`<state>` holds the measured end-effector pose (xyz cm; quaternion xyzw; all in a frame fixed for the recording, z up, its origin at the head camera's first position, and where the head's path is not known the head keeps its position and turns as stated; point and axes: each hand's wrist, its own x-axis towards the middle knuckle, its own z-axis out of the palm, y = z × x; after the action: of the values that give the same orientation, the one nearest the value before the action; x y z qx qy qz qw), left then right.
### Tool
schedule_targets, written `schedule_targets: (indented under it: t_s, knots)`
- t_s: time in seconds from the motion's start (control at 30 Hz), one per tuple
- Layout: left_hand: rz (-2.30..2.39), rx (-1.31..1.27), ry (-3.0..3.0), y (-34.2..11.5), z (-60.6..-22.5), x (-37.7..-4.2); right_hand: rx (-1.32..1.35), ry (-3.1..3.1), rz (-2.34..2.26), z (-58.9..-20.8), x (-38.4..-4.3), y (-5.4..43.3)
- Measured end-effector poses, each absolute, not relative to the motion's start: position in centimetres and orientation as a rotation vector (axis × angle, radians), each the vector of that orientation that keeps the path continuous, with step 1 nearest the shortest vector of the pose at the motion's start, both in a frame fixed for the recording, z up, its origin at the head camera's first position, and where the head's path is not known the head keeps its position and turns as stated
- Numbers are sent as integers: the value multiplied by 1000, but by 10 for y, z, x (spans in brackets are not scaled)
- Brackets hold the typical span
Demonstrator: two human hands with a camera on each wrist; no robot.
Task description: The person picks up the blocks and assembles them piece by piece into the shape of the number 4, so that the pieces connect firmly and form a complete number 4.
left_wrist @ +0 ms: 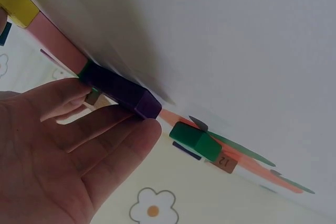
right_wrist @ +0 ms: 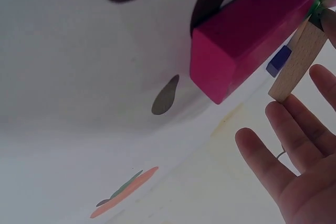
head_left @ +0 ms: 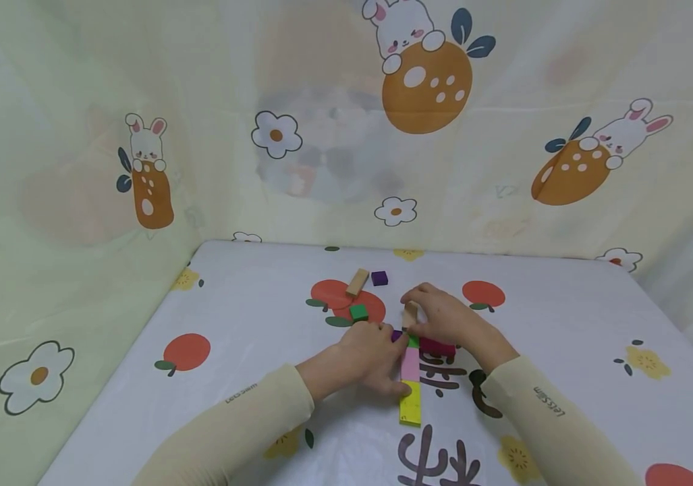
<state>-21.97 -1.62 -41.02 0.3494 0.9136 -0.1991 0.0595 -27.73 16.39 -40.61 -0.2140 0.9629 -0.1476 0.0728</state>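
Observation:
On the white cloth a yellow block [head_left: 410,405], a pink block [head_left: 410,364] and a green block [head_left: 413,341] stand end to end. My right hand [head_left: 446,317] pinches a plain wooden block [right_wrist: 299,66] lengthwise between thumb and fingertips, at the far end of this row. To the right of the green block, a magenta block [right_wrist: 247,30] juts out sideways. A purple block [left_wrist: 122,91] extends from the row's left side. Fingertips of my left hand [head_left: 363,361] press along the purple block, fairly straight, while its thumb rests at the yellow block.
Beyond the left hand lie a loose green cube [head_left: 359,312], a second wooden block [head_left: 357,283] and a small purple block [head_left: 379,278]. A printed curtain [head_left: 322,169] hangs behind the table's far edge.

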Motion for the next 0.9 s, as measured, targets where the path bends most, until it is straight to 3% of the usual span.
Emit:
schedule_targets:
  t_s: [0.9]
  knots:
    - [-589,1045,2765,-16,-408,-218,-631,2830,-473,-409,-281,165]
